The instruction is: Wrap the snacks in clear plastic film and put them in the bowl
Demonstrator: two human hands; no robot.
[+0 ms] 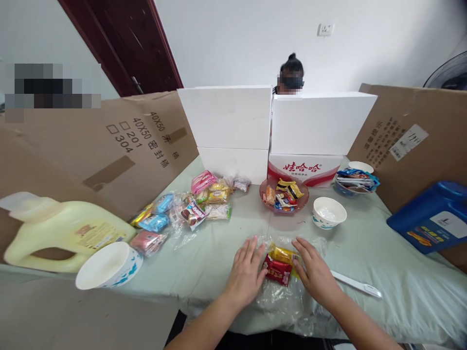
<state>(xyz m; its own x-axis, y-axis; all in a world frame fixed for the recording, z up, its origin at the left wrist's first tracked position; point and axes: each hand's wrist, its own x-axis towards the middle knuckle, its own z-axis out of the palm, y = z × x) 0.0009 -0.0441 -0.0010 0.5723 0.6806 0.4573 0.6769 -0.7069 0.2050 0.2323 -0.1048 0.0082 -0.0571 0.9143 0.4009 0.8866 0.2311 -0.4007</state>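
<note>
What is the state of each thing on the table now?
clear plastic bag: flat, holding snack packets
red snack packet: sealed, inside the bag
left hand: open, flat on the bag
right hand: open, flat on the bag
white bowl: upright, empty
red glass dish: filled with snacks
yellow jug: lying on its side, capped
</note>
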